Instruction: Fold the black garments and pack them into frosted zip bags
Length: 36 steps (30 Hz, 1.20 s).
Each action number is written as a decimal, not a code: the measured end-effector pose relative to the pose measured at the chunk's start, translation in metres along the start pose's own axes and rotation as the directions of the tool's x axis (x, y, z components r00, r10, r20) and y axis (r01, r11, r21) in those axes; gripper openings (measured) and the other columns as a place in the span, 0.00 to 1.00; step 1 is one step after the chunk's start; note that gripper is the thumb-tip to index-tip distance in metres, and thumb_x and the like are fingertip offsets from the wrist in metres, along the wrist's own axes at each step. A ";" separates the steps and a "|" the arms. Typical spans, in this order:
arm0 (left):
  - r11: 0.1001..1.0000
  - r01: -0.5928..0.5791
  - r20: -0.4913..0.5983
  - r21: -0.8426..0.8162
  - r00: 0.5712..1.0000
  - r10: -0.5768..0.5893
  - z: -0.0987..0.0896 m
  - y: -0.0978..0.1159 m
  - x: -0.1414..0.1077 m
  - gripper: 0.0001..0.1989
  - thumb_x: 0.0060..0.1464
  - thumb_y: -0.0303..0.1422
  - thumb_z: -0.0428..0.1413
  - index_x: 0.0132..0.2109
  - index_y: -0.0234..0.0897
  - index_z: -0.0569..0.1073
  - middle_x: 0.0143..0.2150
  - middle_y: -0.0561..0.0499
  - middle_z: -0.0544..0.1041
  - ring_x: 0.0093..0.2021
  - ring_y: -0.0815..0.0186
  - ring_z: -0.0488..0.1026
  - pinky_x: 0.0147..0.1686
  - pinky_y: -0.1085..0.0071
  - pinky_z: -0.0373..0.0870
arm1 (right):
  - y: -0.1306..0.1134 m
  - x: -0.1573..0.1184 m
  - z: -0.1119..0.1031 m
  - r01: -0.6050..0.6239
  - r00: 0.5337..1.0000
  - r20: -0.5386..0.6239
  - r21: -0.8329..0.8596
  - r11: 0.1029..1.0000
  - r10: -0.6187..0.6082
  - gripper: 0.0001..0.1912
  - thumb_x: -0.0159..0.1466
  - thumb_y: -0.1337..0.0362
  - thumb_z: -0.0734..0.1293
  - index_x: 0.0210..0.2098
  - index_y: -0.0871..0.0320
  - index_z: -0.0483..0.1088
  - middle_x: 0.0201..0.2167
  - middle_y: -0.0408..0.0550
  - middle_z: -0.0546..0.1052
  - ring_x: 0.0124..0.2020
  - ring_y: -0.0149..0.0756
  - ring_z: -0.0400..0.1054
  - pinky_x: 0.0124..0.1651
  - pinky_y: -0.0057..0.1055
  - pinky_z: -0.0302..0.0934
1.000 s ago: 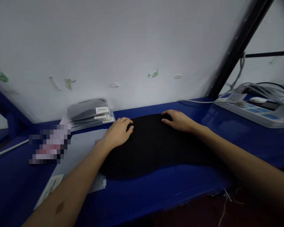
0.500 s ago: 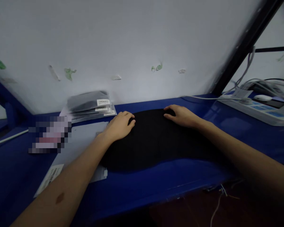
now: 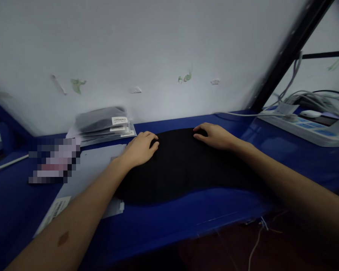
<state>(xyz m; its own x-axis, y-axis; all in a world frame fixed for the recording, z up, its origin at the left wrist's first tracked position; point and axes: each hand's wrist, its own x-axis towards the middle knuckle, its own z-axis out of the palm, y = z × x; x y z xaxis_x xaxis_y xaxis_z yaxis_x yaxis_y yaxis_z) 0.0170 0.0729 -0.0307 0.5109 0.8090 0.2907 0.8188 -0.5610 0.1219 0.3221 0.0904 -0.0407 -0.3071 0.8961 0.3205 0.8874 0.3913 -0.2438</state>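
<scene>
A black cloth-like piece (image 3: 175,165) lies spread on the blue table (image 3: 164,233), its near edge curved. My left hand (image 3: 142,148) rests on its upper left edge, with the fingers loosely curved and the thumb apart. At its upper right edge lies my right hand (image 3: 213,135), thumb and fingers apart. Neither hand visibly grips the cloth. Under and beside my left forearm are flat grey plastic bags (image 3: 87,165) with white labels.
Behind my left hand, packaged dark items (image 3: 101,120) are stacked against the wall. A pixelated object (image 3: 56,160) is at the left. On the right are a power strip (image 3: 313,130) and tangled cables (image 3: 313,98). A loose string (image 3: 255,244) hangs below the front edge.
The whole view has shifted slightly, so things appear a little further left and up. Both hands keep nearly the same places on the black cloth.
</scene>
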 end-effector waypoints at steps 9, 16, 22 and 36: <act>0.999 0.000 0.030 -0.050 1.000 0.002 -0.020 0.006 -0.005 0.15 0.63 0.38 0.46 0.45 0.39 0.75 0.48 0.47 0.77 0.49 0.58 0.73 0.51 0.61 0.68 | -0.006 -0.003 -0.010 -0.062 0.993 -0.091 0.091 0.994 0.070 0.14 0.65 0.58 0.60 0.42 0.54 0.76 0.41 0.50 0.80 0.42 0.45 0.73 0.48 0.44 0.65; 0.986 0.167 -0.077 -0.018 0.983 -0.168 -0.022 0.006 -0.002 0.15 0.63 0.36 0.46 0.49 0.37 0.74 0.50 0.44 0.77 0.52 0.55 0.72 0.54 0.58 0.67 | 0.014 0.004 -0.003 -0.101 0.980 -0.170 0.003 0.995 0.100 0.20 0.65 0.58 0.60 0.51 0.59 0.73 0.47 0.57 0.77 0.52 0.50 0.67 0.57 0.49 0.59; 0.977 0.211 -0.068 0.024 0.976 -0.209 -0.016 -0.002 0.004 0.10 0.59 0.36 0.53 0.43 0.37 0.75 0.45 0.43 0.79 0.49 0.52 0.74 0.51 0.56 0.68 | 0.025 0.006 0.001 -0.064 0.995 -0.075 -0.043 0.997 0.061 0.14 0.62 0.63 0.61 0.43 0.57 0.76 0.40 0.55 0.77 0.49 0.49 0.68 0.57 0.49 0.59; 0.923 0.120 -0.212 -0.366 0.955 -0.209 -0.044 0.017 -0.007 0.04 0.58 0.34 0.52 0.38 0.39 0.69 0.40 0.51 0.80 0.38 0.63 0.76 0.41 0.67 0.70 | -0.002 -0.002 -0.024 -0.110 0.925 -0.301 0.371 0.922 0.231 0.06 0.59 0.60 0.62 0.28 0.54 0.66 0.26 0.46 0.75 0.30 0.39 0.68 0.36 0.36 0.60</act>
<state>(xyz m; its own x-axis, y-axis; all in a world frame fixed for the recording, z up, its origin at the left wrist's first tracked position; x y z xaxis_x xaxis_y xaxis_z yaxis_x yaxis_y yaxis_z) 0.0154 0.0502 0.0108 0.2611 0.8521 0.4536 0.7213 -0.4845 0.4950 0.3296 0.0829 -0.0189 0.0242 0.8564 0.5157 0.7247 0.3403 -0.5992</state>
